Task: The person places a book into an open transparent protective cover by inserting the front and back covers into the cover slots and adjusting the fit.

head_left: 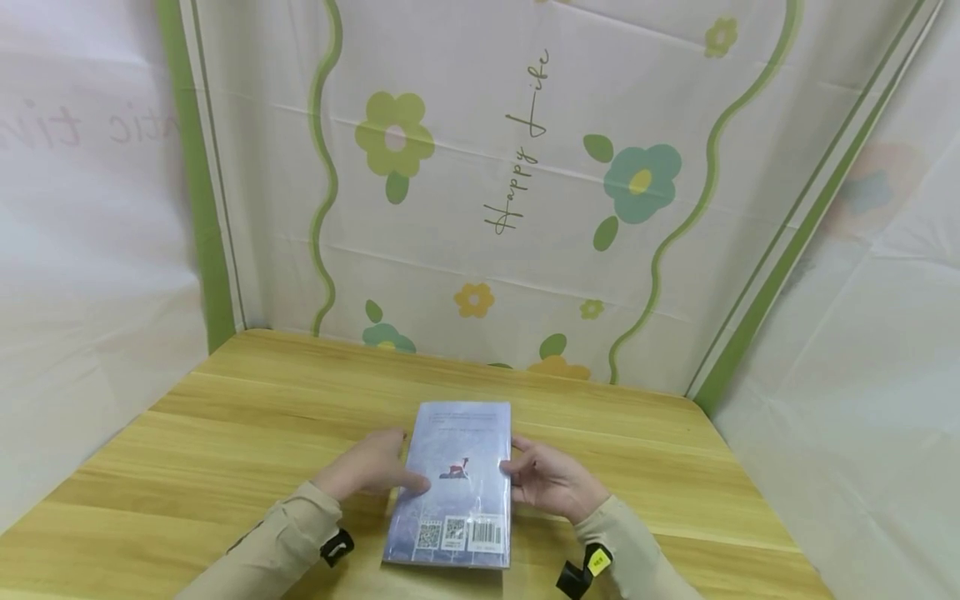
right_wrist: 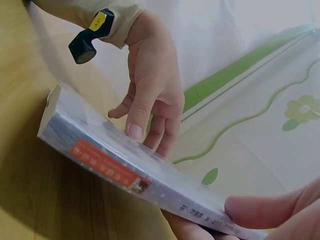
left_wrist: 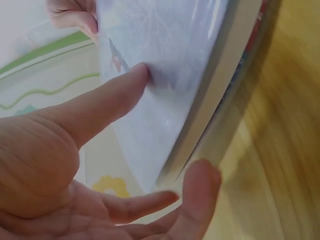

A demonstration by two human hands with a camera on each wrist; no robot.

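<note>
A pale blue paperback book (head_left: 465,450) is tilted above the table, its back cover up with a small red animal picture, QR codes and a barcode. My right hand (head_left: 555,479) grips its right edge, thumb on the cover and fingers underneath, as the right wrist view shows. On the other side, my left hand (head_left: 371,467) touches the cover with its thumb. The left wrist view has the left fingers (left_wrist: 200,190) loosely extended beside the page edges (left_wrist: 215,95), apart from them. The spine (right_wrist: 170,197) bears a red-orange label (right_wrist: 107,162).
The book is over a wood-grain table (head_left: 247,433). Behind the table's far edge hangs a white curtain (head_left: 465,250) printed with flowers and lettering; more white cloth (head_left: 862,375) encloses both sides. Each sleeved wrist carries a black strap (head_left: 573,577).
</note>
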